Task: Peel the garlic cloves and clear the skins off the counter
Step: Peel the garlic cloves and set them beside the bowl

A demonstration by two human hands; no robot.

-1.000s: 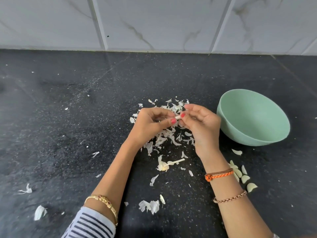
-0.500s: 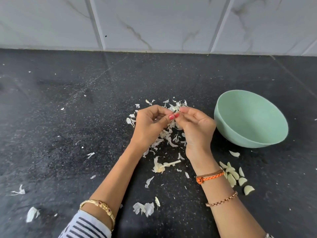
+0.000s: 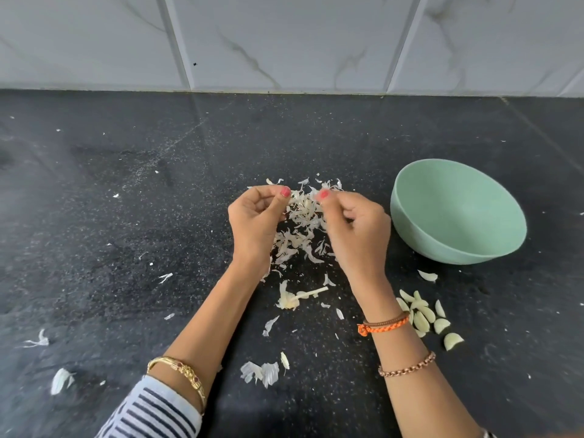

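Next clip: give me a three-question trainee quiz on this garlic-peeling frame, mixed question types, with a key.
1. True or false: the mint-green round bowl holds the peeled pale garlic cloves.
2. Multiple choice: the heap of white papery garlic skins lies (A) inside the bowl, (B) on the black speckled stone counter between the left hand and the right hand, (C) against the white marble-look wall tiles.
3. Fill in: the bare dry garlic stem with its root base lies on the counter, nearer the person than the ____.

Key: 1 false, the cloves lie on the counter beside the right wrist; 2 B; 3 heap of skins.
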